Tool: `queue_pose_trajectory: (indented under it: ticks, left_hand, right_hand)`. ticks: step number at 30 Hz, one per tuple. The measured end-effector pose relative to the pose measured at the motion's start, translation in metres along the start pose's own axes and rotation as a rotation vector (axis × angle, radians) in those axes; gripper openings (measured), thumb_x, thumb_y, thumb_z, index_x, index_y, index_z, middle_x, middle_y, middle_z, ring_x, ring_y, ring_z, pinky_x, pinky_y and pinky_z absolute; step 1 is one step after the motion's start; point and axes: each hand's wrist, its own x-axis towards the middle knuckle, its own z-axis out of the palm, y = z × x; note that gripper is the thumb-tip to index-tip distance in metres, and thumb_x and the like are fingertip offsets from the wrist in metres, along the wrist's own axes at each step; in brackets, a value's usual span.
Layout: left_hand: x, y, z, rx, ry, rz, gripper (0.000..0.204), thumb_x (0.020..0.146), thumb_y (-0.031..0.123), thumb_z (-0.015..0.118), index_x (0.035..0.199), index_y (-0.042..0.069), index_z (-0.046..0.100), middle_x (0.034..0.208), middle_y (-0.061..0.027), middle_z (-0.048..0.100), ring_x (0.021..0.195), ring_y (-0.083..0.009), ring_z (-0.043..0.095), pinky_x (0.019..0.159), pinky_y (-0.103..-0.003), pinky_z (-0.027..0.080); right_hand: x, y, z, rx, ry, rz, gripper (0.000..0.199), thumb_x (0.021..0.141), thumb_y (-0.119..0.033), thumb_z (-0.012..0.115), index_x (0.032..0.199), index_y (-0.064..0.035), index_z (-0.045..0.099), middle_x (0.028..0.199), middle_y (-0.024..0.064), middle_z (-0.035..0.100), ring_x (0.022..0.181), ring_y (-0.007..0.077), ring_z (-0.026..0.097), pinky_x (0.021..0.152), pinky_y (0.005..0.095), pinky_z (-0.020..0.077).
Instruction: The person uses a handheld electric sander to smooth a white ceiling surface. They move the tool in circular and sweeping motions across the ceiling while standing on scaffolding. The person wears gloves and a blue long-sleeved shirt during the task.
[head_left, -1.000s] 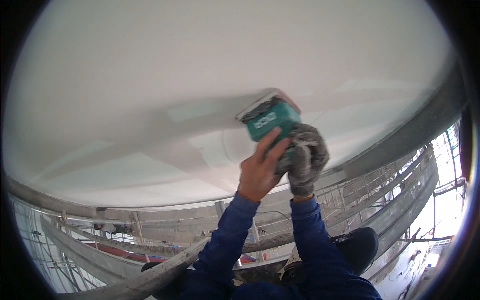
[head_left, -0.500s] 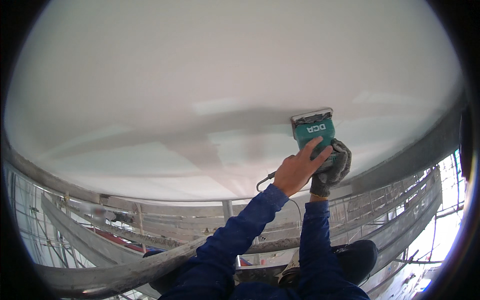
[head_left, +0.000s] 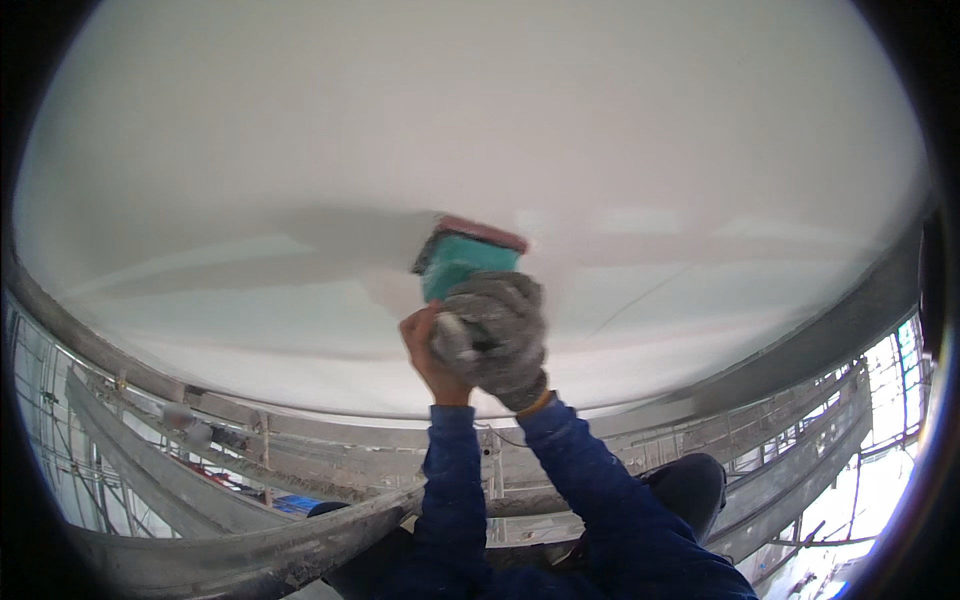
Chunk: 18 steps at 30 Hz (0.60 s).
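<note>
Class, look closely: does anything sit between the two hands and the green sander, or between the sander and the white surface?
Nothing visible: the gloved right hand and bare left hand grip the green sander, whose pad lies against the white surface.

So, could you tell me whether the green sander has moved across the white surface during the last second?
Yes. The green sander has slid left along the white surface, away from the grey beam on the right, with both hands on it.

teal sander [head_left: 462,268] — flat against ceiling
</note>
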Motion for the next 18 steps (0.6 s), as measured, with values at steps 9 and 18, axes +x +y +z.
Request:
queue_pose_trajectory:
  ticks: [9,18]
  left_hand:
    - [-0.002,-0.086,-0.069,-1.186,0.242,-0.661,0.041,0.102,0.021,0.047,0.138,0.004,0.044,0.132,-0.0128,0.055,0.118,-0.0215,0.056,0.102,-0.037,0.046]
    - [-0.029,-0.044,-0.019,-0.672,-0.024,-0.463,0.052,0.096,0.031,0.054,0.140,0.007,0.042,0.124,-0.0126,0.059,0.110,-0.0215,0.060,0.096,-0.036,0.050]
  right_hand:
    - [-0.003,-0.027,0.093,-0.033,-0.203,-0.156,0.018,0.075,-0.038,0.070,0.085,-0.0229,0.068,0.093,-0.0046,0.066,0.097,0.0222,0.060,0.084,0.0455,0.0448]
    - [-0.008,-0.005,0.015,-0.057,-0.190,-0.028,0.018,0.074,-0.033,0.075,0.087,-0.0232,0.070,0.098,-0.0041,0.069,0.099,0.0208,0.063,0.087,0.0400,0.0446]
